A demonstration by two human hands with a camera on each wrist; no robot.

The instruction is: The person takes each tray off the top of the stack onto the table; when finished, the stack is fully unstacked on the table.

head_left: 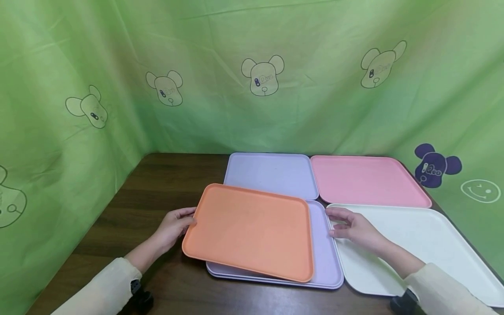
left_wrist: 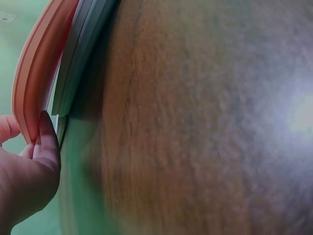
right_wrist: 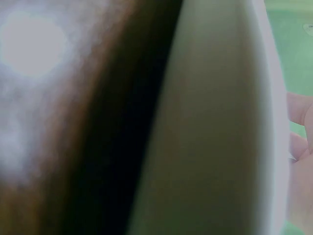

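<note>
An orange tray [head_left: 252, 232] lies tilted and askew over stacked lavender trays [head_left: 324, 245] in the head view. My left hand [head_left: 173, 227] pinches its left edge, thumb above and fingers beneath. The left wrist view shows the orange tray's rim [left_wrist: 34, 73] between the thumb and fingers of my left hand [left_wrist: 34, 171], raised off the trays below. My right hand [head_left: 354, 225], fingers loosely bent with nothing between them, hovers at the left rim of a white tray [head_left: 409, 245], beside the lavender stack. In the right wrist view, the white tray's blurred side hides most of that hand [right_wrist: 301, 161].
Behind the stack lies a pale blue-lavender tray [head_left: 271, 175], with a pink tray [head_left: 370, 181] to its right. All rest on a dark wooden table [head_left: 173, 183]. A green printed cloth [head_left: 220, 118] hangs round the back and sides.
</note>
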